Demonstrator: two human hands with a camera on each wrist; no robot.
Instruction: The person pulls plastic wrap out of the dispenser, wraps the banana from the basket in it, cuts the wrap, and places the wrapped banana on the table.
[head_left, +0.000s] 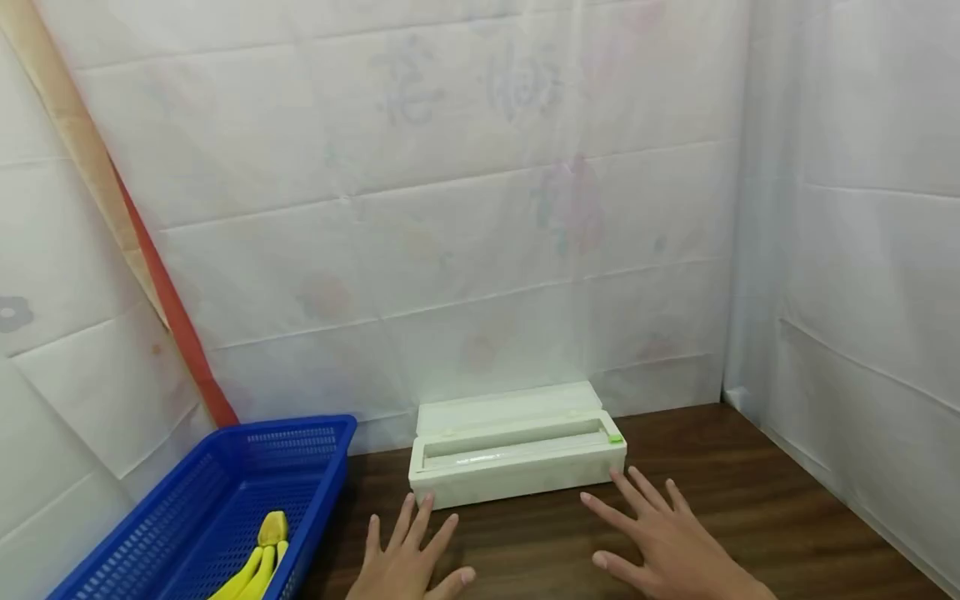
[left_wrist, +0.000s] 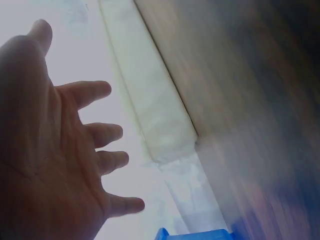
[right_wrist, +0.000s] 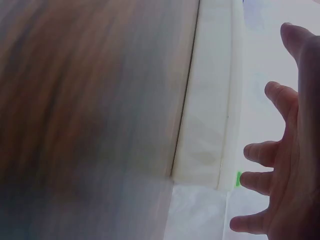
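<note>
A long white box (head_left: 517,483), which looks like a cling film dispenser, stands on the table with its lid (head_left: 510,407) tipped back. Inside its long slot lies a shiny, clear roll (head_left: 517,454), and a small green tab (head_left: 616,438) marks the right end. My left hand (head_left: 405,554) is spread in front of the box's left end, fingertips near its lower edge. Before the right end my right hand (head_left: 667,542) is also spread, palm down. Both wrist views show the fingers apart and nothing held.
To the left is a blue plastic basket (head_left: 150,529) with a bunch of yellow bananas (head_left: 258,575) in it. A white sheet (head_left: 480,250) hangs behind the dark wooden table (head_left: 712,450), another along the right. A red strip (head_left: 183,333) slants down at the left.
</note>
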